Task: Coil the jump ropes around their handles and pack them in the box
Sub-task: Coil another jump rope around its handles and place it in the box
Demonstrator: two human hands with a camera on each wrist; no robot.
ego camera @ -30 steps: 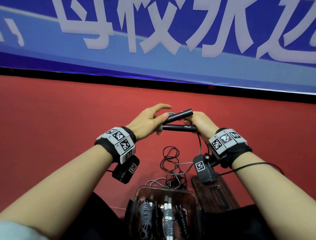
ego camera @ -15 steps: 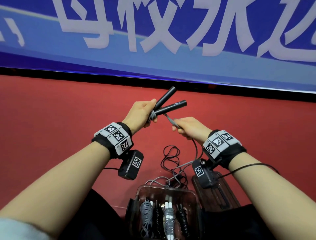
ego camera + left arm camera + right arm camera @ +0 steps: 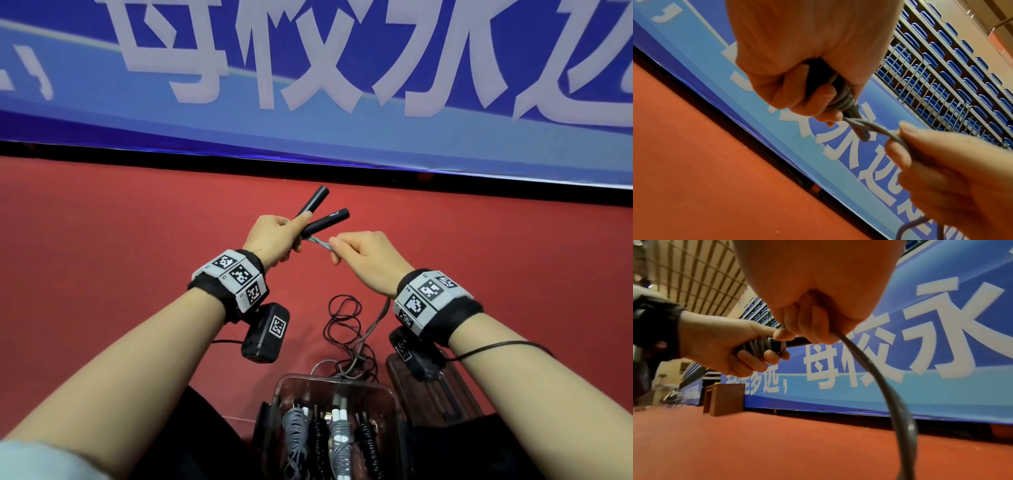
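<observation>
My left hand point(image 3: 287, 236) grips two black handles point(image 3: 327, 221) side by side, their ends pointing up and away. A few turns of grey rope point(image 3: 844, 99) wrap the handles inside that fist. My right hand point(image 3: 342, 250) pinches the grey rope point(image 3: 320, 244) a short way right of the handles, and it runs taut between the hands. From the right hand point(image 3: 807, 324) the rope point(image 3: 879, 386) hangs down to a loose tangle point(image 3: 346, 325) on the red floor. The clear box point(image 3: 284, 387) stands at the bottom centre, holding several coiled ropes.
The box's dark lid point(image 3: 455, 404) lies on the floor just right of the box. A blue banner wall point(image 3: 308, 85) closes off the far side of the red floor point(image 3: 102, 240). A wooden stand point(image 3: 723, 399) sits far to the left.
The handles passed from my right hand to my left and tilted upward. My right hand let go of them, took the grey rope and drew it down to the right.
</observation>
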